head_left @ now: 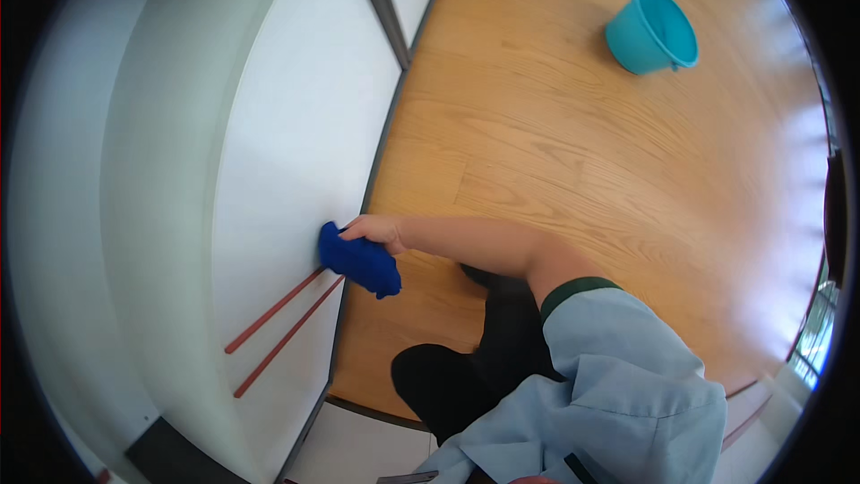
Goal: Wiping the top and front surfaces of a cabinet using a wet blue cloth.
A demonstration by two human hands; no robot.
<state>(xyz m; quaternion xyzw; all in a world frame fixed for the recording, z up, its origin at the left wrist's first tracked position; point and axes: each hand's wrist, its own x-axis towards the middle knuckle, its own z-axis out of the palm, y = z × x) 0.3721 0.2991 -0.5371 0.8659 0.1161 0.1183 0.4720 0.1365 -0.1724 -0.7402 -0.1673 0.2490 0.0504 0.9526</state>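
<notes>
My right hand (376,232) holds a bunched blue cloth (359,261) against the lower part of a white wall panel (295,121). The bare forearm stretches across from the right, out of a light blue short sleeve with a dark green cuff. Just below the cloth, two thin red stripes (289,336) slant over the panel, their upper ends reaching the cloth. My left hand is out of view.
A turquoise plastic bucket (641,37) stands on the wood-look floor (531,141) at the upper right. A grey metal post (381,3) meets the panel's dark base strip. My black-clad bent leg is below my forearm. Pale tiles border the wood-look floor at the bottom.
</notes>
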